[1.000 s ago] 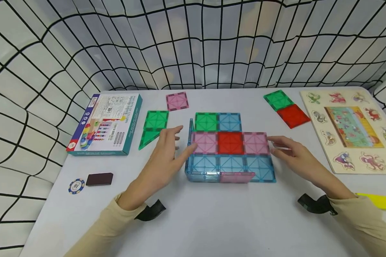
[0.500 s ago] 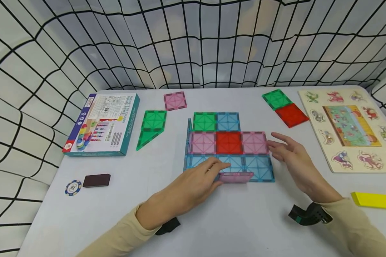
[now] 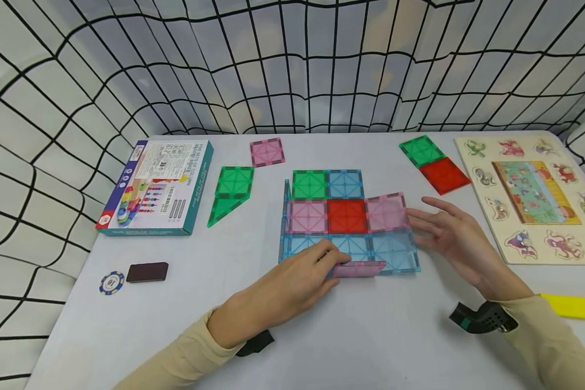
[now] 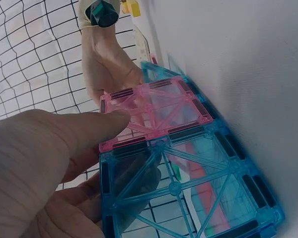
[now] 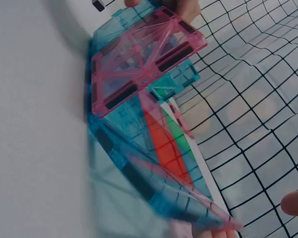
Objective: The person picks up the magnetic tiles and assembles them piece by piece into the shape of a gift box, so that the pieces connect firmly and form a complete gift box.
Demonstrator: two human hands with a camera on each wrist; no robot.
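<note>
I'm looking at the magnetic tile sheet point(image 3: 346, 222) lying in the middle of the white table point(image 3: 351, 336) — green and blue squares in the far row, pink, red, pink in the middle, three blue squares in the near row. At the near edge a small pink tile point(image 3: 358, 269) stands up, and a blue tile point(image 3: 288, 197) stands at the far left corner. My left hand point(image 3: 292, 287) comes in from the near side; its fingertips point(image 3: 332, 258) rest on the top of that upright pink tile, thumb and forefinger apparently pinching it and the blue one beside it, though the wrist view is too close for me to be sure. My right hand point(image 3: 450, 235) lies just right of the sheet, fingers straight and spread, tips touching the raised right edge; the pink tile at that corner point(image 3: 387, 212) and the blue one nearer me point(image 3: 395, 250) sit tilted up off the table.

As I judge it, the flat layout is done and the folding up of walls has only begun — two short walls stand, the right side is half lifted, the rest lies flat.

Left of my left hand lie a green square and triangle point(image 3: 230, 192), a box point(image 3: 157, 187), a poker chip point(image 3: 111, 283) and a dark block point(image 3: 148, 272). Beyond the sheet sits a loose pink tile point(image 3: 267, 152). Right of my right hand are a green and red pair point(image 3: 434, 162), a wooden animal puzzle point(image 3: 533, 195) and a yellow block point(image 3: 572, 306).
</note>
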